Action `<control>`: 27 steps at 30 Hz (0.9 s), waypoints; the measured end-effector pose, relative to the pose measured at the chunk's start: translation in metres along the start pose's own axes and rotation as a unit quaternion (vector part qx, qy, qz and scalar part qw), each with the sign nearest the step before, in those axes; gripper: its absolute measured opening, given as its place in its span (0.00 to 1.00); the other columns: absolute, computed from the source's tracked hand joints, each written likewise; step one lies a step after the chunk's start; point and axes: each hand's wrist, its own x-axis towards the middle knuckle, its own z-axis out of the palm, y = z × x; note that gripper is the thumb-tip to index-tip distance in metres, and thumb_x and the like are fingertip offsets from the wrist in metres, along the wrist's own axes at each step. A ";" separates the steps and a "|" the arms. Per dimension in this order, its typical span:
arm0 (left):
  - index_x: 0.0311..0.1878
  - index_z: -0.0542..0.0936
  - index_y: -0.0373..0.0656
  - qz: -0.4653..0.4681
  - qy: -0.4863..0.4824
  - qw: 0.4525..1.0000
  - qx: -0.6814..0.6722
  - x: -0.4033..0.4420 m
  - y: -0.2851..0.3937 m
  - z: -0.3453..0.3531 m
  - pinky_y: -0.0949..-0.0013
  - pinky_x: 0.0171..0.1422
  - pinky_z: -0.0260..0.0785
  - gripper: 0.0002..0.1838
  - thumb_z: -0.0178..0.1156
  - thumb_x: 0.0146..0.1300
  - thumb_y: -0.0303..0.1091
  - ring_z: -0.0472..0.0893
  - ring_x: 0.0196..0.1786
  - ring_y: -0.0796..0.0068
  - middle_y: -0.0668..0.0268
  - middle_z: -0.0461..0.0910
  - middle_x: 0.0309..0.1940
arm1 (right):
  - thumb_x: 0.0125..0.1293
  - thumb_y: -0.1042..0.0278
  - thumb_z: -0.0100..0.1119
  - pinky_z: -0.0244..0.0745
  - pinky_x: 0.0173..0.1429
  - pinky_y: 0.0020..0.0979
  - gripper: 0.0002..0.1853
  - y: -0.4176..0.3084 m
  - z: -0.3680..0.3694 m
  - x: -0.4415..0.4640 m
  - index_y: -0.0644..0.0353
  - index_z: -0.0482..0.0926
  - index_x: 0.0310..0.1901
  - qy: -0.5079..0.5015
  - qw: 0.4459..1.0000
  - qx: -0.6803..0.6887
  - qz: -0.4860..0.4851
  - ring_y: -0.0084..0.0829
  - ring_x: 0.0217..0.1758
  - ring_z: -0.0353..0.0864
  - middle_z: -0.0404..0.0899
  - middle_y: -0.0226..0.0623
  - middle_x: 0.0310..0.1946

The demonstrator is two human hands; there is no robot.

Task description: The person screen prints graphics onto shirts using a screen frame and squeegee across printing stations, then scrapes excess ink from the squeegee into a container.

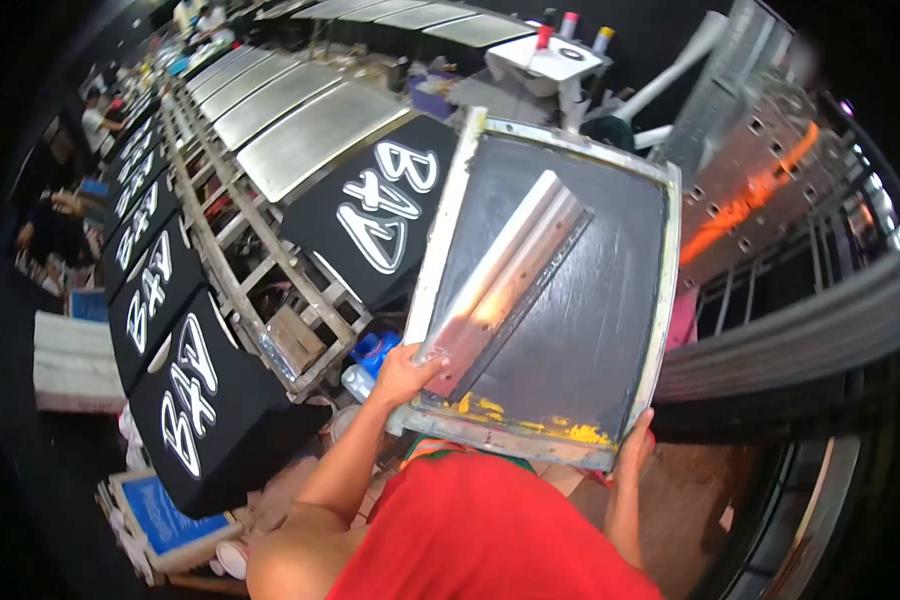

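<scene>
A framed printing screen (570, 290) with dark mesh and yellow smears along its near edge is held in front of my body. Across the mesh lies a long metal squeegee (515, 285), slanting from lower left to upper right. My left hand (410, 373) is closed round the squeegee's lower end, close to the frame's left side. At the frame's lower right corner, my right hand (635, 445) grips the edge. Just left of the screen is a black printed panel (310, 215) with white lettering.
Black lettered panels (240, 430) line the left side beside a metal rack (260, 280). Bare metal plates (300, 130) run away beyond it. A small white table (545, 58) holds bottles. A blue screen (165, 515) lies low at left. People stand far off at upper left.
</scene>
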 end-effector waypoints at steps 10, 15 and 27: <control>0.49 0.89 0.41 -0.085 0.150 0.978 -0.118 0.170 0.026 0.037 0.68 0.45 0.75 0.18 0.73 0.63 0.44 0.84 0.38 0.80 0.65 0.89 0.35 | 0.71 0.20 0.43 0.73 0.57 0.38 0.49 -0.194 0.146 0.270 0.72 0.84 0.52 -0.151 0.986 -0.059 -0.038 0.35 0.50 0.78 0.83 0.44 0.48; 0.50 0.88 0.41 -0.083 0.152 0.970 -0.169 0.311 0.042 0.031 0.68 0.48 0.76 0.19 0.73 0.63 0.45 0.85 0.40 0.78 0.63 0.89 0.35 | 0.67 0.18 0.46 0.68 0.70 0.40 0.56 -0.313 0.226 0.350 0.78 0.75 0.65 -0.139 0.985 -0.096 -0.041 0.43 0.64 0.76 0.78 0.53 0.64; 0.45 0.90 0.49 -0.136 0.297 0.937 -0.123 0.501 0.137 -0.028 0.53 0.75 0.62 0.25 0.72 0.55 0.59 0.82 0.53 0.48 0.53 0.87 0.40 | 0.69 0.20 0.47 0.68 0.72 0.38 0.53 -0.525 0.436 0.521 0.74 0.72 0.69 -0.278 0.952 -0.093 -0.090 0.44 0.65 0.76 0.76 0.51 0.66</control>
